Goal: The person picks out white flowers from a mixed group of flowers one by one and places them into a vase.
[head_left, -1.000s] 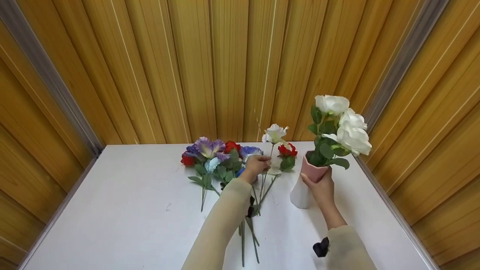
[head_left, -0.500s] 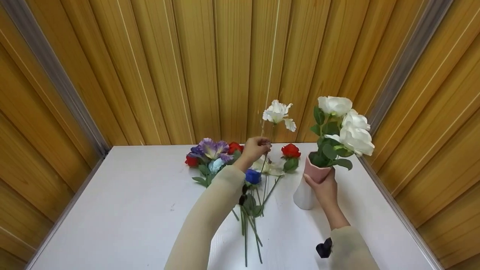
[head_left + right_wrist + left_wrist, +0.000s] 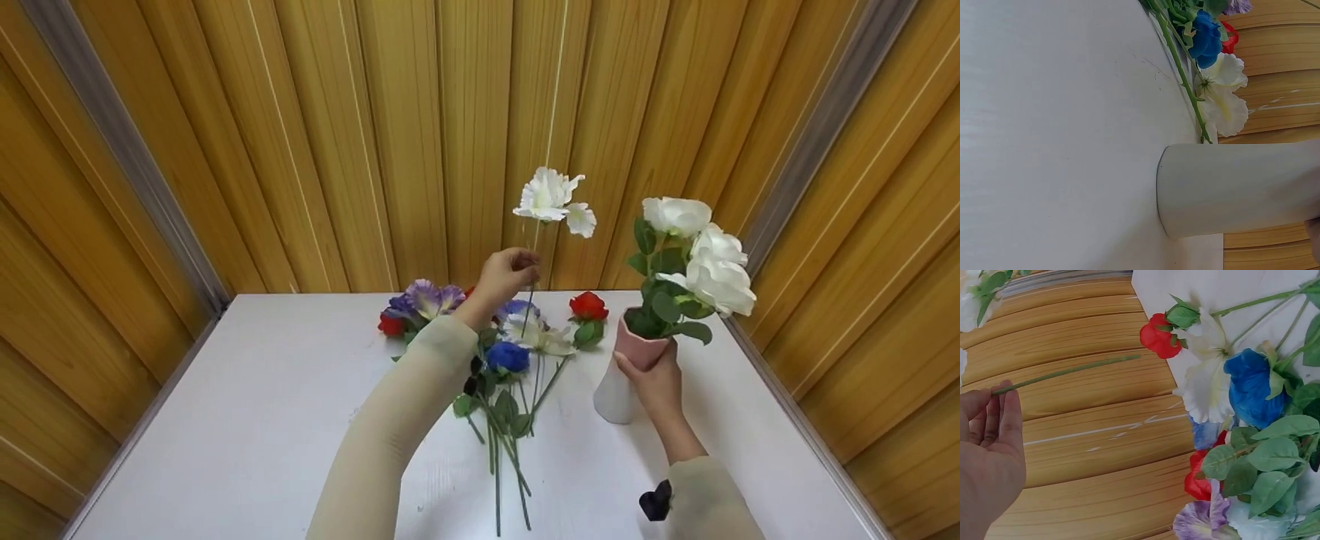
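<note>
My left hand [image 3: 504,281] pinches the thin green stem [image 3: 1067,376] of a white ruffled flower [image 3: 551,196], raised above the flowers on the table. The blossom stands upright over the hand in the head view; in the left wrist view the free stem end points away from the fingers. Around the pink upper part of a pink-and-white vase [image 3: 616,391] my right hand [image 3: 658,379] keeps its grip. White roses [image 3: 716,274] with green leaves stand in the vase and lean right. The vase's white lower body [image 3: 1235,188] fills much of the right wrist view.
On the white table [image 3: 247,420] lies a pile of flowers: a blue rose [image 3: 508,357], a purple flower [image 3: 435,298], a white flower [image 3: 536,334] and a red rose [image 3: 589,306], with several stems toward the front. Wood-patterned panels [image 3: 397,135] enclose the table.
My left hand has lifted the white flower up from the pile, well above the table. My right hand stays on the vase. The head view has shifted slightly.
</note>
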